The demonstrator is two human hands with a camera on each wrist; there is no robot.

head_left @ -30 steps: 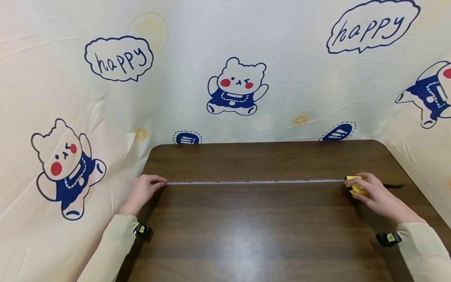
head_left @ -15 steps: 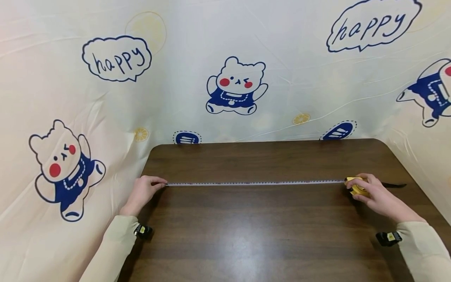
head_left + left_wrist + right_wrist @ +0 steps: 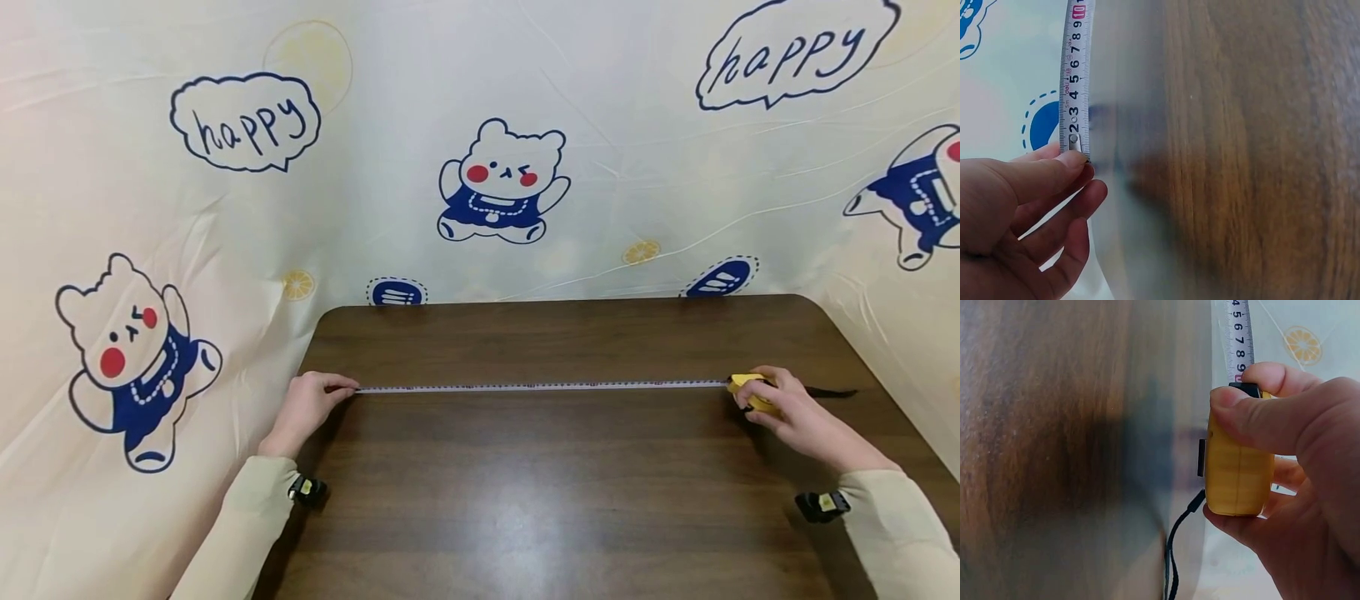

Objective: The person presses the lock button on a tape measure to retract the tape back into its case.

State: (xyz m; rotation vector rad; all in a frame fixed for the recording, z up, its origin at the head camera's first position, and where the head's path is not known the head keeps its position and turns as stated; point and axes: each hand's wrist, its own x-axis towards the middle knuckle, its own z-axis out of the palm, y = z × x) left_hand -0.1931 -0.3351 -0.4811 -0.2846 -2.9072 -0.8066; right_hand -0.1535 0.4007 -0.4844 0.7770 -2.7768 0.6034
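- Tape measure [image 3: 1239, 478] in hand: its yellow case sits at the right of the table [image 3: 517, 467], its white blade [image 3: 540, 386] drawn in a straight line to the left across the far half. Whether the blade touches the wood cannot be told.
- Left hand [image 3: 306, 410] pinches the blade's free end, thumb laid over the metal hook [image 3: 1075, 142] and fingers behind.
- Right hand [image 3: 802, 421] is clamped round the case, thumb and fingertips near the mouth where the blade emerges.
- Step in hand, by the look of it: the blade held out taut between two grips. A next move, in or out, would seem to call for a firm pinch at left and a controlled slide at right, lest the blade snap back.
- Black cord [image 3: 831, 392] trails right from the case and could snag; a fingertip partly hides the figure at the mouth.
- Patterned cloth [image 3: 630, 167] rises behind the table and at both sides, close to the left hand; it might brush a wider pull.
- Small wrist cameras [image 3: 307, 492] are worn at both pale cuffs [image 3: 258, 487].
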